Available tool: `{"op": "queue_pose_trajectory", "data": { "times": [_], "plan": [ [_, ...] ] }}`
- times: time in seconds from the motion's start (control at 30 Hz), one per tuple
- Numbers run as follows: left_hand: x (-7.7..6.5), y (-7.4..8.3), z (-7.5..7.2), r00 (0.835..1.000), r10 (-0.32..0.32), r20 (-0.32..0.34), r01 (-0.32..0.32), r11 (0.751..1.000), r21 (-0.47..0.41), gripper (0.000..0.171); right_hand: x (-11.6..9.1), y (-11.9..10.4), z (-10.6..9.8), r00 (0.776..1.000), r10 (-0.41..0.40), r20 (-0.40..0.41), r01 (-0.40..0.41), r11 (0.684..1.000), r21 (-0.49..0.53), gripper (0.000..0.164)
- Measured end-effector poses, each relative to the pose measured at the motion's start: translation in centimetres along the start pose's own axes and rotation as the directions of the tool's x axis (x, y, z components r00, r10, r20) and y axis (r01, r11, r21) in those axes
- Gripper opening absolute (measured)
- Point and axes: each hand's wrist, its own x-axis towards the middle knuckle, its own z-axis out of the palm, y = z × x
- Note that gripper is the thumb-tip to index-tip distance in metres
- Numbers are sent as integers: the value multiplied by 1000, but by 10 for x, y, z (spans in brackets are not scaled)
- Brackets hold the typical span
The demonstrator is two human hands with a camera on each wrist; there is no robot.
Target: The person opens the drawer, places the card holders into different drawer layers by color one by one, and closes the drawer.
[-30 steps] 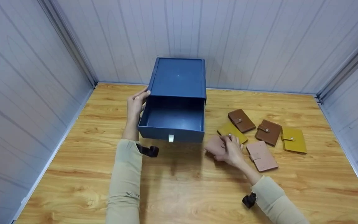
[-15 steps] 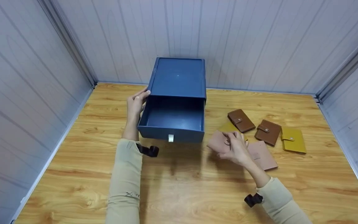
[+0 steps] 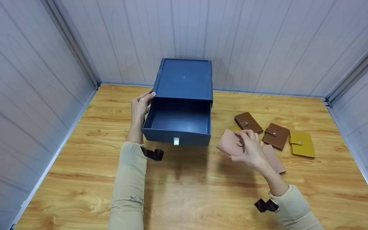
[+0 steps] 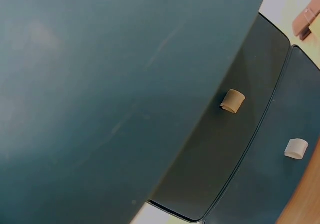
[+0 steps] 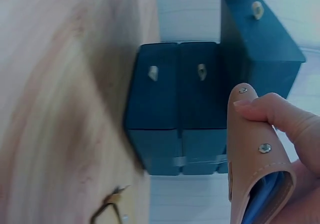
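My right hand [image 3: 252,151] pinches a pink snap-strap card wallet [image 3: 230,143], lifted above the table to the right of a blue drawer cabinet [image 3: 184,76]. In the right wrist view a thumb lies on the strap of the card wallet [image 5: 250,134], whose end shows bluish inner sleeves. My left hand [image 3: 138,107] rests against the cabinet's left side, its thumb at the upper front corner. The cabinet's top drawer [image 3: 161,135] is pulled out and bare inside. Two lower drawers [image 5: 152,93] are pushed in, each with a pale tab.
Right of the cabinet lie two brown card wallets [image 3: 276,136], a yellow one [image 3: 302,144], and a second pink one [image 3: 272,158] partly behind my right hand. Another yellow wallet [image 3: 235,128] is mostly hidden. White panel walls [image 3: 248,48] enclose the wooden table [image 3: 184,198].
My right hand has raised the pink card wallet off the table and moved slightly right, covering more of the yellow and the other pink wallet. The left hand stays against the cabinet.
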Motion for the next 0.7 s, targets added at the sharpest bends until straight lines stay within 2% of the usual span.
{"op": "queue_pose_trajectory", "data": {
  "times": [0.2, 0.37, 0.7],
  "plan": [
    [0, 1, 1, 1000, 6, 1, -6, 1000, -22, 37, 0, -15, -14, 1000, -15, -7, 15, 999, -35, 77],
    [0, 0, 2, 1000, 3, 1, -3, 1000, -30, 37, 0, -26, -26, 999, -30, -11, 29, 999, -24, 77],
    [0, 0, 2, 1000, -3, -8, 2, 999, -35, 38, 6, -48, -43, 995, -98, -20, 98, 995, -37, 78]
  ]
}}
